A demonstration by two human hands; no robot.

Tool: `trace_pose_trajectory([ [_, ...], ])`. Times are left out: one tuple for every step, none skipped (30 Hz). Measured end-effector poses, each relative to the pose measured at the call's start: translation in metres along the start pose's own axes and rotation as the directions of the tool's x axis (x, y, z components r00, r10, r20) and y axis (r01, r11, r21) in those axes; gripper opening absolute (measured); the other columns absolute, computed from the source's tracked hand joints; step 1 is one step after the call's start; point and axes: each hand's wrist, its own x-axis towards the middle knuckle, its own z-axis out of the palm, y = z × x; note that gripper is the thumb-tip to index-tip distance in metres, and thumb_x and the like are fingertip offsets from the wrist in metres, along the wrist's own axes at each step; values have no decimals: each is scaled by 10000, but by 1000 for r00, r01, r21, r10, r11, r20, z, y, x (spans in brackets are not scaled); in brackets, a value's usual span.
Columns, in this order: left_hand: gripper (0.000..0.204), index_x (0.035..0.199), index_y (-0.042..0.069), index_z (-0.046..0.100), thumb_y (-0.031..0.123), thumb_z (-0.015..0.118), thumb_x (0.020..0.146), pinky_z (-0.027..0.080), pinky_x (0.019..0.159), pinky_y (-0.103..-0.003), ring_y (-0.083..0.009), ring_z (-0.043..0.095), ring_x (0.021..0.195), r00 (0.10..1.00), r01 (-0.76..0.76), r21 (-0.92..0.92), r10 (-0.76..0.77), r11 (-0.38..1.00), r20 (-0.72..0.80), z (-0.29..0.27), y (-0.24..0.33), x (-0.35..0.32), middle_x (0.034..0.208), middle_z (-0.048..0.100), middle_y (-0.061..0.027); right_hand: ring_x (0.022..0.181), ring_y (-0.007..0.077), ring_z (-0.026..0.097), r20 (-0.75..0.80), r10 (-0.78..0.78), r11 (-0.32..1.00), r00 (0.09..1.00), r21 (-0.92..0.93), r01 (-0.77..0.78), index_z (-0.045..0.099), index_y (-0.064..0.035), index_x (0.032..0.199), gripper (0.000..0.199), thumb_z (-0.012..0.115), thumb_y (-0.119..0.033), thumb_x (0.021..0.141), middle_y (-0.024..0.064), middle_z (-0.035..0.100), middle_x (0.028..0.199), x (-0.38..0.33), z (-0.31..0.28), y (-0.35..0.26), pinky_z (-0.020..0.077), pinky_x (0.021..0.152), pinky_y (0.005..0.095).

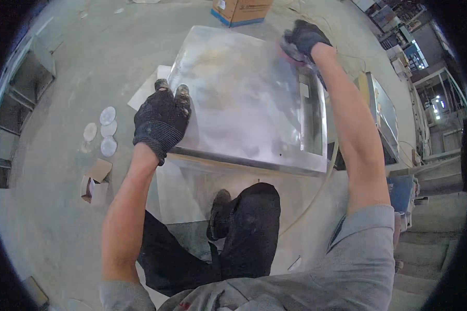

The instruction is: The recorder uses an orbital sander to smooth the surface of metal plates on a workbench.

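A brushed metal panel [233, 98] lies before me, with a long rectangular cutout near its right side. My left hand [163, 116], in a dark knitted glove with worn fingertips, is closed around the panel's left edge, thumb on top. At the far right corner, my right hand [307, 39], gloved too, grips a sander [294, 53] against the metal. The sander is blurred and mostly covered by the hand; a pinkish rim shows under it.
Several round abrasive discs [108, 116] lie on the floor at left, above an opened small carton [95, 186]. Beyond the panel stands a cardboard box [241, 11]. A pale hose [316, 194] runs past its right side, near another metal-framed piece [383, 111].
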Motion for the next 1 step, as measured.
trace_pose_trajectory([
  [388, 1115, -37, 506, 329, 478, 989, 526, 711, -503, -459, 665, 820, 1000, -2, 18, 2, 1000, 12, -1, -1, 0, 900, 670, -294, 1036, 391, 625, 3, -31, 999, 1000, 11, 31, 636, 1, 1122, 507, 540, -413, 846, 215, 659, 1171, 2, 1, -11, 486, 916, 443],
])
